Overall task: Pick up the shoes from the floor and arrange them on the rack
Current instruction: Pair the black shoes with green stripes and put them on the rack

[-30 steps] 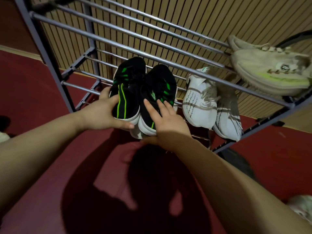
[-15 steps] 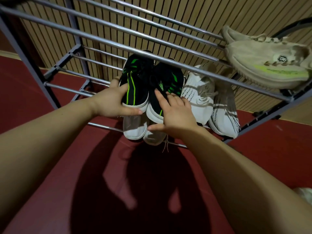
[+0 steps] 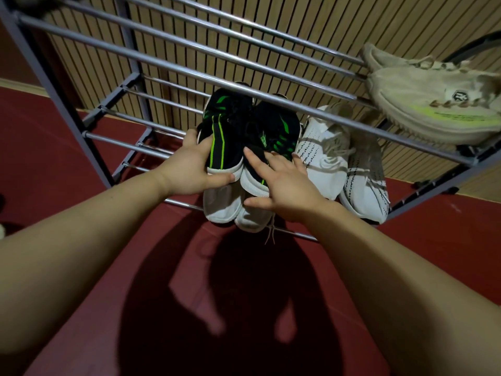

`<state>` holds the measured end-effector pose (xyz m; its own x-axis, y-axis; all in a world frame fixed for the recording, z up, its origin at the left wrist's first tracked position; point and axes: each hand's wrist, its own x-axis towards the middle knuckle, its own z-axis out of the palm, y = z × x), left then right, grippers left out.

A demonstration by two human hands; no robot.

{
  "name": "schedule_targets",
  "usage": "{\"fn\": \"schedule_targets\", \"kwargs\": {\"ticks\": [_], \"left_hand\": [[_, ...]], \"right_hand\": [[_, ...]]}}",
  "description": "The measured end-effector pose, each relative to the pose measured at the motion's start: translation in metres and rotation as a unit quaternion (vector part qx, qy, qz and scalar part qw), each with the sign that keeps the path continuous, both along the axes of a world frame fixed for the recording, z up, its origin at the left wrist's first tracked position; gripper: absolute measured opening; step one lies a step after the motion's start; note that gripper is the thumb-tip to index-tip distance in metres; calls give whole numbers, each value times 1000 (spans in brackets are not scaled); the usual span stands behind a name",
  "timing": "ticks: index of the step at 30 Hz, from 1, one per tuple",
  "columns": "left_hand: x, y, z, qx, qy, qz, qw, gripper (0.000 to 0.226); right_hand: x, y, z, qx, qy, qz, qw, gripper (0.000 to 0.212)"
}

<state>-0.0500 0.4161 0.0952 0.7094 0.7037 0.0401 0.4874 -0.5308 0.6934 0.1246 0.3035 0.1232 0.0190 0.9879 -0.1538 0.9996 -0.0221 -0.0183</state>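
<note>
left hand clamps left black-green sneaker at heel | right hand pinches right black-green sneaker, fingers above, thumb below | pair side by side in metal rack | white knit sneakers just right | cream sneakers top shelf

Dim red floor, slatted wooden wall

Single head-worn wide-angle view, aimed forward and down.
The lens sits above and behind both forearms, which run up from the lower corners to the left hand and right hand on the black shoes. It faces the rack at close range, with the red floor below.
</note>
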Motion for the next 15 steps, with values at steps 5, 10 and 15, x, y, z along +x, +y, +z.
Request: {"fn": "schedule_targets", "kwargs": {"ticks": [5, 10, 15], "left_hand": [[-4, -8, -5, 40, -36, 4, 999, 94], [-3, -3, -8, 52, -28, 2, 998, 93], [-2, 2, -9, 33, -6, 4, 999, 94]], "right_hand": [[1, -5, -4, 16, 19, 37, 999, 83], [5, -2, -5, 24, 16, 47, 998, 81], [7, -2, -5, 30, -2, 48, 998, 81]]}}
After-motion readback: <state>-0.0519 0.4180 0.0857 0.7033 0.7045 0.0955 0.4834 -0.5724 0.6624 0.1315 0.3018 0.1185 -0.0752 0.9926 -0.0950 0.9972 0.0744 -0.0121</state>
